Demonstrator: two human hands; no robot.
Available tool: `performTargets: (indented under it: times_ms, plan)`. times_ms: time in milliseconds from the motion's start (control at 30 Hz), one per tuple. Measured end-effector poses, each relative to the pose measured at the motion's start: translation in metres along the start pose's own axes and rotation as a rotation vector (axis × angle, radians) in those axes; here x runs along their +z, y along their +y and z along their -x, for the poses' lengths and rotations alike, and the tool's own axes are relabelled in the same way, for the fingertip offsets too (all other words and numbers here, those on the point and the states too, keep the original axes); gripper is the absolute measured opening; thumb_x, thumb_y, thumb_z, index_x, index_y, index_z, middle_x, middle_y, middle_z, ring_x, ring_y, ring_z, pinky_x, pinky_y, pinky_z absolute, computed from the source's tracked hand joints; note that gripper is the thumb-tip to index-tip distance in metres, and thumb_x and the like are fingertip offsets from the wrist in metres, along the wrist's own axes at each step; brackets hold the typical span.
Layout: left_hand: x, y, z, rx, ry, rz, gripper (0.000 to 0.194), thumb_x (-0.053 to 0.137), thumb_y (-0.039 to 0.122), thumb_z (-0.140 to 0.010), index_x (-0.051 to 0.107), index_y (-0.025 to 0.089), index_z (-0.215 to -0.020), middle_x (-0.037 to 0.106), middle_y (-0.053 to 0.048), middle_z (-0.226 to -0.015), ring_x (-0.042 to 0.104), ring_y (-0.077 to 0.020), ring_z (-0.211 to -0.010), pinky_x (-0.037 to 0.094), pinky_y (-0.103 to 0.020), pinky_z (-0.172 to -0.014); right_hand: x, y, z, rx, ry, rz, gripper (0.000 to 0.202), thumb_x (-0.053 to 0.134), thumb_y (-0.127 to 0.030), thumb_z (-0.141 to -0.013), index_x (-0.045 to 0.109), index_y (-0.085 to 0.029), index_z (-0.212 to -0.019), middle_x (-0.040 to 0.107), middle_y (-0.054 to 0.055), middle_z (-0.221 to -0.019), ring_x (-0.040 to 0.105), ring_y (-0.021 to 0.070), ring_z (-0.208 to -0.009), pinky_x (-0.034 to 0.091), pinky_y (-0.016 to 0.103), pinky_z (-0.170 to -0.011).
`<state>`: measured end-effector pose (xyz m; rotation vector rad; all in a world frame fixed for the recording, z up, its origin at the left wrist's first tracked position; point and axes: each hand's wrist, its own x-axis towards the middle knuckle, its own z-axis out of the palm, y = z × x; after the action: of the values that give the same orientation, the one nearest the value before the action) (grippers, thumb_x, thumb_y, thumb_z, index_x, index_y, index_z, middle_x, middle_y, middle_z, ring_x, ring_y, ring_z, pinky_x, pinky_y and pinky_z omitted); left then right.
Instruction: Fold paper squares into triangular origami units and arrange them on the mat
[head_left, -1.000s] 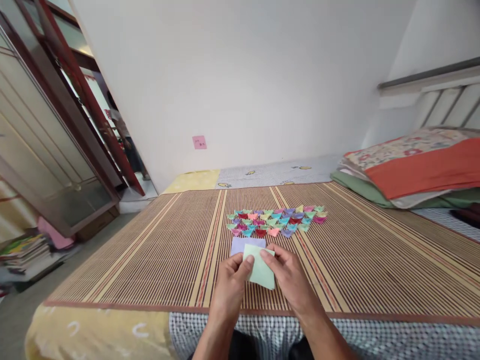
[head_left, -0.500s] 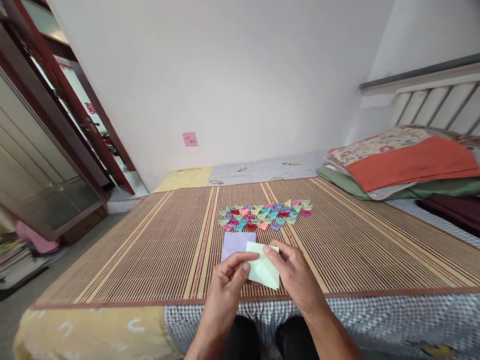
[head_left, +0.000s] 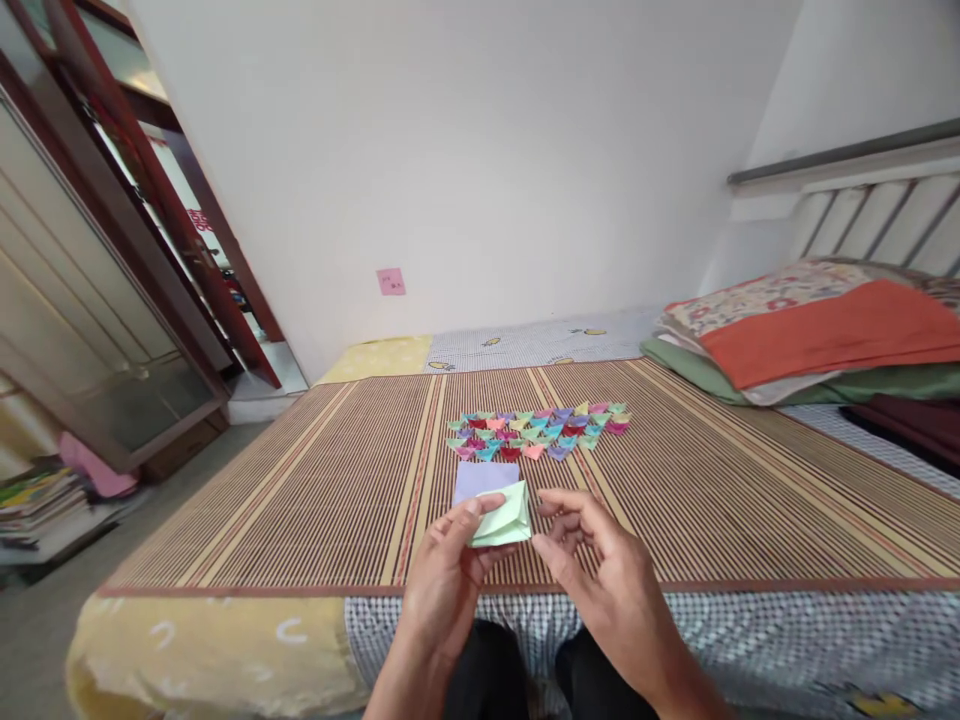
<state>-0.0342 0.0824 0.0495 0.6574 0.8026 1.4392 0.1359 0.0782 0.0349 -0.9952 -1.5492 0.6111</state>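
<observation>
A folded piece of light green paper (head_left: pixel 504 520) is pinched in my left hand (head_left: pixel 450 560), thumb on top and fingers beneath. Its layers stand slightly apart at the right end. Just to the right of the paper, my right hand (head_left: pixel 600 565) has its thumb and index finger spread, with a small gap between them and the paper's edge. Behind the green paper lies a lilac square sheet (head_left: pixel 480 478), partly covered by it. Farther back, several small folded paper pieces (head_left: pixel 536 432) in many colours sit in rows.
A striped bamboo mat (head_left: pixel 300 500) covers the bed, with a brown-edged border near me. Folded bedding (head_left: pixel 817 330) is stacked at the right. A pink note (head_left: pixel 391 281) sticks to the wall. Books (head_left: pixel 45 510) are piled at the far left.
The green paper has gone from a flat square to a narrower folded shape, tilted in my left hand. My right hand has let go of it and moved right.
</observation>
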Motion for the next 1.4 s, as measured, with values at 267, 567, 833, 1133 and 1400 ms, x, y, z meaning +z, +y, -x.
performTargets:
  times_ms: [267,567,833,1133,1400]
  plan:
    - [0.006,0.002,0.011,-0.04,-0.046,0.063,0.031,0.091,0.036,-0.073,0.085,0.008,-0.086,0.081,-0.015,-0.09,0.076,-0.0258,-0.086,0.062,-0.031,-0.078,0.014,-0.011,0.006,-0.322,0.081,0.136,0.017,0.067,-0.018,-0.096,0.064,-0.022,-0.112,0.067,0.004,-0.094,0.066,0.0185,-0.077,0.057,0.029,-0.07]
    - [0.005,0.004,0.022,-0.034,-0.127,0.022,0.031,0.095,0.028,-0.069,0.084,0.011,-0.093,0.081,-0.011,-0.093,0.073,-0.0173,-0.083,0.057,-0.024,-0.077,0.011,-0.021,0.008,-0.413,0.093,0.149,0.009,0.063,-0.013,-0.099,0.063,-0.021,-0.104,0.065,0.004,-0.092,0.067,0.0165,-0.076,0.056,0.027,-0.07]
    - [0.005,0.004,0.029,0.039,-0.219,-0.095,0.043,0.096,0.024,-0.066,0.081,0.017,-0.106,0.081,-0.008,-0.092,0.073,-0.019,-0.087,0.054,-0.027,-0.084,0.006,-0.028,0.012,-0.418,0.122,0.088,0.012,0.061,-0.009,-0.097,0.063,-0.021,-0.101,0.066,0.001,-0.086,0.068,0.0139,-0.072,0.056,0.023,-0.069]
    - [0.0,0.005,0.029,0.096,-0.202,-0.196,0.041,0.095,0.025,-0.069,0.082,0.017,-0.107,0.082,-0.008,-0.093,0.072,-0.0164,-0.08,0.055,-0.024,-0.075,-0.005,-0.032,0.015,-0.245,0.05,-0.02,0.009,0.062,-0.017,-0.097,0.065,-0.023,-0.102,0.072,0.0,-0.085,0.071,0.0145,-0.074,0.057,0.021,-0.069]
    - [-0.004,0.014,0.033,0.032,-0.332,-0.234,0.036,0.093,0.028,-0.072,0.081,0.016,-0.104,0.078,-0.006,-0.084,0.069,-0.0122,-0.064,0.052,-0.021,-0.062,-0.029,-0.019,-0.003,-0.085,-0.129,-0.098,0.019,0.057,-0.032,-0.103,0.071,-0.024,-0.113,0.073,0.007,-0.115,0.071,0.0213,-0.106,0.057,0.028,-0.088]
